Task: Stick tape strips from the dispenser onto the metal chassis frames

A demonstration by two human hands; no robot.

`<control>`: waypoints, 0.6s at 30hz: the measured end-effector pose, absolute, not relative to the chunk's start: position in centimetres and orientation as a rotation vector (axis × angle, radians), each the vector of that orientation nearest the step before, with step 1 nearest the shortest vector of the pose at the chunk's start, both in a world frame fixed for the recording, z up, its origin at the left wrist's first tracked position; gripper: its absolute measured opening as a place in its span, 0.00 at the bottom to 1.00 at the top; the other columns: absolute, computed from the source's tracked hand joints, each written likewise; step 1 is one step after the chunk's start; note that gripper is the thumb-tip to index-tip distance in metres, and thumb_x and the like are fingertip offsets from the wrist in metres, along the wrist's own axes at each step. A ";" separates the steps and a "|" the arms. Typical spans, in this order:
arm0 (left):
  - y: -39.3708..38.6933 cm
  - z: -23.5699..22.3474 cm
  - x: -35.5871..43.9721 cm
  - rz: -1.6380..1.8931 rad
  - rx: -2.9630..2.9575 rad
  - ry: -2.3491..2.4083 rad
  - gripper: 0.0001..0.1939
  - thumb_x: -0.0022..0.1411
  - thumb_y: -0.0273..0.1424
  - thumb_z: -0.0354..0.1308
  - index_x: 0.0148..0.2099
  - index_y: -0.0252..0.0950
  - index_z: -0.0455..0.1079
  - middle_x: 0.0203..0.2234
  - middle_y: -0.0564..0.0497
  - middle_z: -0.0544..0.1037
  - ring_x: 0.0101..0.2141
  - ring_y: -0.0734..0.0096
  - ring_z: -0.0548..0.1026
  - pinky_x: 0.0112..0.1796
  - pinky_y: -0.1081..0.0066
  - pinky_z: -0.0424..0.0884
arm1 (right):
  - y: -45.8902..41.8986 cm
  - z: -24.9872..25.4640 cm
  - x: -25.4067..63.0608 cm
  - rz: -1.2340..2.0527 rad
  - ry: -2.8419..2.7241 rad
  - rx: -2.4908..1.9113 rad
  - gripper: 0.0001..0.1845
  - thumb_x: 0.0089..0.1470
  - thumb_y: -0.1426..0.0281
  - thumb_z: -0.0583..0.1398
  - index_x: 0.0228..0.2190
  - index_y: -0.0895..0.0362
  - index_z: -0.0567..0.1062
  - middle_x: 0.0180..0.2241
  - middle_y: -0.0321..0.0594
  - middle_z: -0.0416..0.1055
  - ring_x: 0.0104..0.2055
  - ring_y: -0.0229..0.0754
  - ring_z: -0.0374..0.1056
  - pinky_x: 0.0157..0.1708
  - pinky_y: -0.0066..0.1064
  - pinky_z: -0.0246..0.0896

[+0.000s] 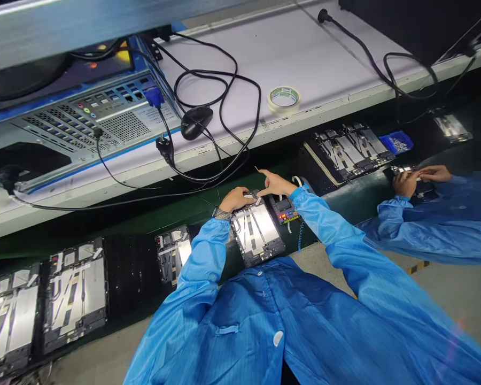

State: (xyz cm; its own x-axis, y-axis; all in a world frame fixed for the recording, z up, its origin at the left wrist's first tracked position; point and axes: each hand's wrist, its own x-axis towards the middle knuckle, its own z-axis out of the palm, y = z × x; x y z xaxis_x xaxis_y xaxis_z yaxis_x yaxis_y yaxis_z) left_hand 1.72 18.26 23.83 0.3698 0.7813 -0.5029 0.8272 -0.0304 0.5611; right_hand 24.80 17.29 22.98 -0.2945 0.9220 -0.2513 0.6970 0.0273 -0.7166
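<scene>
While the left hand curls over one tablet, grip unclear, the open right hand holds nothing.

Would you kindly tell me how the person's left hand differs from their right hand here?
The left hand is curled down over the tablet's top edge, while the right hand stretches out flatter with fingers extended. The left hand has a metal watchband at the wrist; the right shows none. The right hand lies nearer the small circuit board than the left. Both are bare and come from blue sleeves.
</scene>
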 end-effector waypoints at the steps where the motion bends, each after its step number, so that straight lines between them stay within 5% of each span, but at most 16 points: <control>1: 18.3 23.8 1.8 -0.078 1.805 1.415 0.35 0.52 0.51 0.71 0.58 0.40 0.76 0.51 0.44 0.82 0.48 0.57 0.80 0.44 0.68 0.72 | 17.2 22.4 25.2 1.176 -1.915 -1.673 0.58 0.46 0.59 0.75 0.69 0.57 0.56 0.35 0.36 0.74 0.35 0.44 0.71 0.37 0.33 0.66; 7: 18.7 23.9 1.7 -0.040 1.824 1.368 0.33 0.53 0.49 0.71 0.58 0.39 0.76 0.55 0.44 0.80 0.51 0.57 0.79 0.50 0.68 0.72 | 13.9 21.2 24.0 1.000 -1.600 -1.671 0.37 0.58 0.61 0.64 0.64 0.55 0.61 0.36 0.35 0.71 0.33 0.41 0.68 0.39 0.34 0.68; 13: 18.0 25.5 -2.5 0.175 1.867 1.272 0.29 0.65 0.48 0.61 0.63 0.39 0.73 0.60 0.44 0.77 0.57 0.56 0.75 0.57 0.65 0.70 | 9.4 24.0 20.0 0.762 -1.889 -1.509 0.43 0.59 0.64 0.64 0.70 0.52 0.53 0.47 0.44 0.72 0.48 0.50 0.70 0.52 0.44 0.67; 18: 14.6 25.5 -7.3 0.415 1.710 1.396 0.23 0.70 0.40 0.57 0.63 0.41 0.71 0.62 0.46 0.74 0.61 0.62 0.72 0.60 0.66 0.67 | 9.4 24.5 15.9 0.948 -2.051 -1.371 0.46 0.57 0.67 0.65 0.71 0.50 0.51 0.42 0.38 0.73 0.42 0.47 0.69 0.51 0.42 0.65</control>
